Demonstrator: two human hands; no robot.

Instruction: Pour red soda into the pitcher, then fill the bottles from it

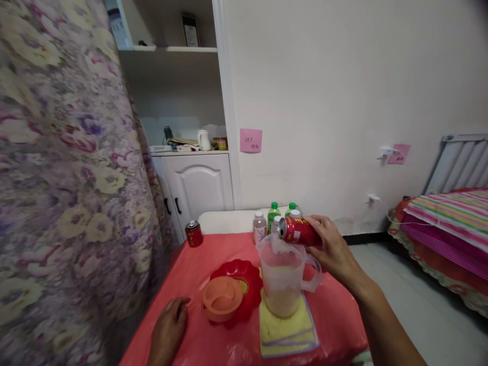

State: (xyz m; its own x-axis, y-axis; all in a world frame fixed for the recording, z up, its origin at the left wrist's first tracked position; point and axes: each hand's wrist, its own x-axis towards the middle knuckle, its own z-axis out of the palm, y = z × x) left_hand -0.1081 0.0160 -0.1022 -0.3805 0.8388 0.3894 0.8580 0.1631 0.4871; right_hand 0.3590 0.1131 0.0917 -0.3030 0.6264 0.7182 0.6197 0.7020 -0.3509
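Note:
My right hand (328, 245) is wrapped round a red can (299, 231), tilted nearly level with its opening over the rim of a clear plastic pitcher (282, 284). Cloudy liquid shows in the pitcher's lower part. The pitcher stands on a folded yellow cloth (287, 333), its handle to the right. On the red table cover my left hand (170, 325) rests with fingers curled; what they hold, if anything, is hidden. Right of it, an orange bowl (222, 299) overlaps a red scalloped plate (249, 272).
Another red can (194, 235) stands upright at the table's back left. Several bottles, among them a clear one (260, 227) and a green-capped one (273, 213), stand behind the pitcher. A floral curtain (76, 183) hangs left; a bed (446, 234) is at the right.

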